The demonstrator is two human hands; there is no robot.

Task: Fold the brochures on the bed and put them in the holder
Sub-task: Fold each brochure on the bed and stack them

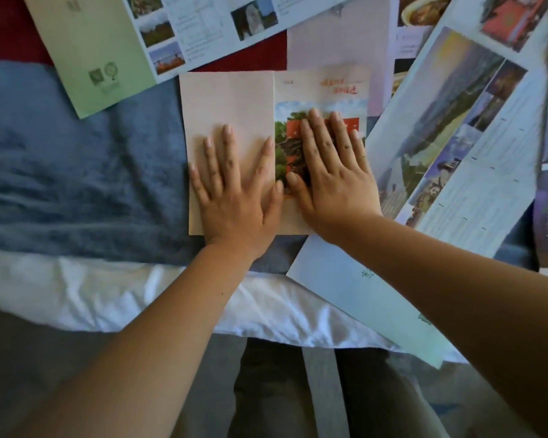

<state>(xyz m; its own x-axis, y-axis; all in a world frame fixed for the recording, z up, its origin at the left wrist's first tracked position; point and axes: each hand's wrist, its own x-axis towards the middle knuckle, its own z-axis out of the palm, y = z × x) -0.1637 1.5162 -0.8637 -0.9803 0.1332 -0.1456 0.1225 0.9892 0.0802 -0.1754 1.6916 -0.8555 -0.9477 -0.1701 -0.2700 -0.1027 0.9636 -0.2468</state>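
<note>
I press both hands flat, fingers straight, gripping nothing: L hand [234, 191] on blank panel, R hand [332, 172] on cover. Brochure [228, 99] lies on bed [76, 172]. Pref. firm strokes along crease.

The peach-pink folded paper brochure [228, 102] is plain on its left panel. Its right panel has red lettering and a photo of green trees with a red block. The fuzzy blue-grey blanket [76, 172] is unpatterned, the white sheet [92, 295] runs along the bed's near edge, and dark red cloth [4, 30] shows at its far left corner. The pale green paper leaflet [98, 52] bears darker green emblems.
</note>
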